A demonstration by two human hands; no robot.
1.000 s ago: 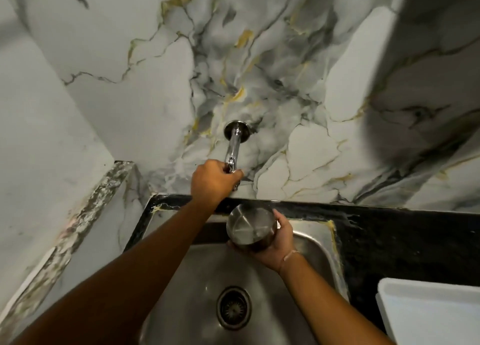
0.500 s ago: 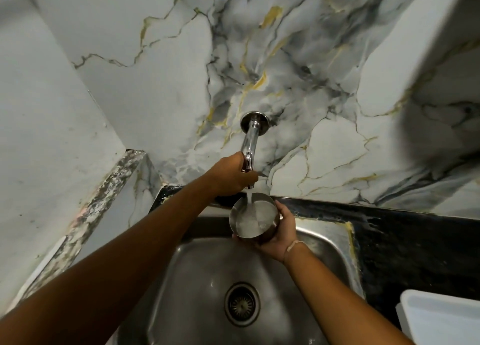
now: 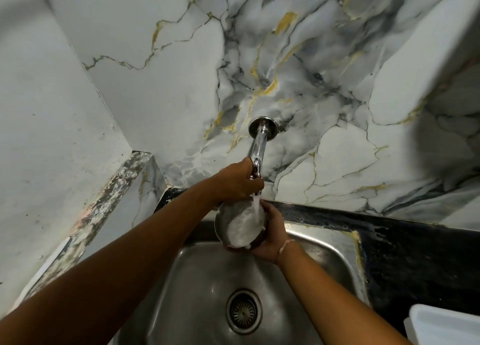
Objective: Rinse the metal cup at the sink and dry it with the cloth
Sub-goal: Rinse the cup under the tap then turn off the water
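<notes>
Now | left hand (image 3: 237, 181) grips tap (image 3: 257, 149) | right hand (image 3: 271, 230) grips metal cup (image 3: 240, 223) under water

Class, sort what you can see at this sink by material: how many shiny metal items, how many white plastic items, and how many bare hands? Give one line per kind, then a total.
Shiny metal items: 4 (cup, tap, sink, drain strainer)
White plastic items: 1 (tray)
Bare hands: 2 (left hand, right hand)
Total: 7
</notes>
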